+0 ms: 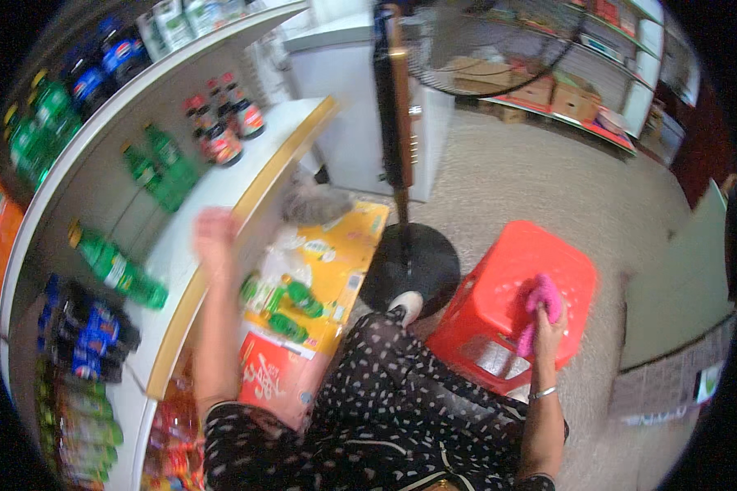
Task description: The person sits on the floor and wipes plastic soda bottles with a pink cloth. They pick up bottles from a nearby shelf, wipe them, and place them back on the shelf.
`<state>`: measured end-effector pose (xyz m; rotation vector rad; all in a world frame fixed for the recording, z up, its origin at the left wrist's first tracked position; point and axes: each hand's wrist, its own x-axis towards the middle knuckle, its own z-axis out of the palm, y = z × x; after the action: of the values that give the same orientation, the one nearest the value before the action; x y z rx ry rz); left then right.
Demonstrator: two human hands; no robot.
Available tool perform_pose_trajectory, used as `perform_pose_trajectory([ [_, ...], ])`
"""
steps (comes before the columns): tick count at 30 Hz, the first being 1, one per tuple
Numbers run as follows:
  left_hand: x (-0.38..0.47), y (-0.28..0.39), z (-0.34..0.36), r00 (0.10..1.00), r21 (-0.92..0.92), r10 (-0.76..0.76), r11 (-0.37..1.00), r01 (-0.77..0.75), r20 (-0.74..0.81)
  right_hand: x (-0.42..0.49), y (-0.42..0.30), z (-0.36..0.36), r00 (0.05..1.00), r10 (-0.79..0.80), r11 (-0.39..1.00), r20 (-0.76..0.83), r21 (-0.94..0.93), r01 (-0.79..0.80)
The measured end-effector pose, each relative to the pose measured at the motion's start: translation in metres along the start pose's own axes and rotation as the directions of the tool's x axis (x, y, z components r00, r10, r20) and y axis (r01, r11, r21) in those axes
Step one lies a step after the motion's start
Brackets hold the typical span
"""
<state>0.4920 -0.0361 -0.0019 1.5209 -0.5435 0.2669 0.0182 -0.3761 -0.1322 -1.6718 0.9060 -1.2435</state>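
Observation:
My left hand [215,239] is blurred, at the front edge of a white shelf [181,236] with yellow trim; its finger pose is unclear. Left of it on that shelf, a green plastic soda bottle [116,270] stands apart. More green bottles [163,166] and several dark bottles with red caps [227,126] are grouped farther along. A bunched pink cloth [543,297] is gripped in my right hand [550,331], above the seat of a red plastic stool [519,258]. From this angle I cannot tell whether the cloth touches the seat.
Below the shelf, small green bottles [288,328] lie on yellow cardboard [359,245] beside a red carton [273,374]. A pedestal fan's round black base [430,264] stands between shelf and stool. Blue-labelled Pepsi bottles [92,340] fill the shelf's near part. Cardboard boxes [528,89] sit at the back.

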Motion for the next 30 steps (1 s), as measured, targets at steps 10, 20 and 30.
perform_pose_trajectory([
  [10, 0.244, -0.083, -0.194, 0.905, 0.916, -0.219, 0.092, 0.392, -0.365, 0.003, -0.001, 0.001, 0.998, 0.035, 0.994, -0.052, 0.105, -0.030],
  [20, 0.259, -0.122, -0.164, 0.892, 0.921, -0.328, 0.126, 0.368, -0.312, -0.002, -0.016, 0.001, 0.999, 0.043, 0.997, -0.034, 0.069, -0.040],
  [30, 0.230, -0.081, -0.160, 0.938, 0.773, -0.139, 0.536, 0.341, -0.318, -0.001, -0.017, -0.003, 0.999, 0.031, 0.990, 0.025, 0.135, -0.034],
])
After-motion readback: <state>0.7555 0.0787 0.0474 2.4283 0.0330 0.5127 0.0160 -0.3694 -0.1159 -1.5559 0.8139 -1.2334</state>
